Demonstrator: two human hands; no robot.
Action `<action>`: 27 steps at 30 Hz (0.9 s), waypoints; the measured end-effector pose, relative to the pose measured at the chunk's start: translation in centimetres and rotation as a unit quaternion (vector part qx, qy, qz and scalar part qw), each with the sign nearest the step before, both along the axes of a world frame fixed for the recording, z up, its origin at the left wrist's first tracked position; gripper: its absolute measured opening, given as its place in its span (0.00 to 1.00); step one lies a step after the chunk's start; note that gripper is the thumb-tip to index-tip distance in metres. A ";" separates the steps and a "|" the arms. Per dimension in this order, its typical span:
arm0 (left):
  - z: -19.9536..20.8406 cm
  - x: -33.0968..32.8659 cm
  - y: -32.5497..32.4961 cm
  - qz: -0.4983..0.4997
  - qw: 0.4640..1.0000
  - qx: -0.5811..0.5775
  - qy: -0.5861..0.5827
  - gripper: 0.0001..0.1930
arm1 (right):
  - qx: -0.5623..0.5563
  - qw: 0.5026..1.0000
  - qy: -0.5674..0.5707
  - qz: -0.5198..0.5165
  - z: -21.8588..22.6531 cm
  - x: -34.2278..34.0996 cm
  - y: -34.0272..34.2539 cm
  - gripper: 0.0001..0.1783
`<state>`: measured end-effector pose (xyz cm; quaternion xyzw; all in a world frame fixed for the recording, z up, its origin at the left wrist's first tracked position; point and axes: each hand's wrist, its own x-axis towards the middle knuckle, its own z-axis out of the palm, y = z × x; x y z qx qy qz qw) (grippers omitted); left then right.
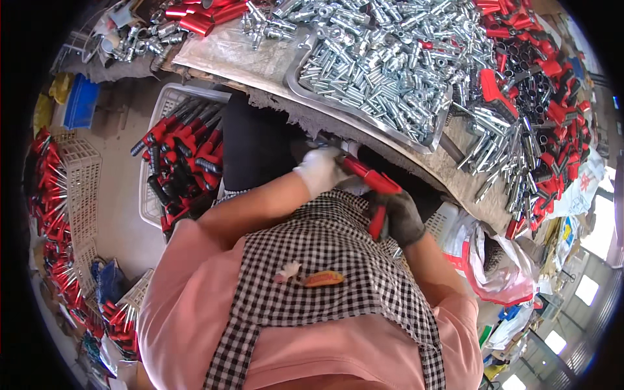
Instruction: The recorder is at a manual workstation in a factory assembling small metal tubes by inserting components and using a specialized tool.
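Observation:
Above my lap I hold a red hand tool (368,175) with a tube-shaped body and a lever-like handle; its exact kind is unclear. My left hand (320,170), in a white glove, is closed about its metal front end. My right hand (404,220), in a dark grey glove, grips its handle end, and part of the red handle juts out below the fingers. A small metal piece (323,140) shows just beyond my left hand; I cannot tell whether it belongs to the tool. The fingertips of both hands are partly hidden.
The bench edge (260,97) runs just beyond my hands. On it stands a metal tray (364,112) heaped with silver fittings and pins, with red handles (495,94) at right. A white basket (153,207) of red-and-black tools stands at my left, a plastic bag (494,273) at right.

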<state>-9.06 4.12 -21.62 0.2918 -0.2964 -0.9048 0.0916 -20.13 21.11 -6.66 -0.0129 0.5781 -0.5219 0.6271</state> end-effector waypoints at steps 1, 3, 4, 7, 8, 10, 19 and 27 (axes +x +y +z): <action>-0.7 -3.3 1.5 0.073 0.908 0.405 -0.078 0.11 | 0.044 0.997 -0.033 -0.053 -2.4 -0.4 0.1 0.15; -2.7 -5.1 3.2 0.018 0.931 0.359 -0.069 0.13 | 0.022 0.992 -0.017 -0.122 -8.1 -0.2 -0.5 0.14; -3.5 -5.9 3.9 -0.036 0.949 0.307 -0.056 0.14 | 0.098 0.980 -0.025 -0.171 -10.2 -0.6 -0.8 0.13; -2.7 -7.0 4.3 -0.120 0.962 0.240 -0.048 0.17 | 0.157 0.951 -0.067 -0.256 -14.3 -1.7 0.3 0.14; -1.8 -7.0 3.7 -0.120 0.961 0.244 -0.050 0.17 | 0.157 0.955 -0.068 -0.241 -14.4 -1.8 0.1 0.15; -1.0 -7.0 3.0 -0.081 0.960 0.260 -0.057 0.16 | 0.160 0.959 -0.072 -0.224 -14.6 -1.8 -0.3 0.15; -1.1 -7.9 2.2 -0.131 0.975 0.165 -0.077 0.17 | 0.131 0.982 0.112 -0.073 -19.1 -4.0 -5.6 0.17; -2.0 -4.4 -2.1 -0.233 0.970 -0.008 -0.070 0.17 | 0.054 0.982 0.161 -0.080 -16.7 -5.0 -10.7 0.19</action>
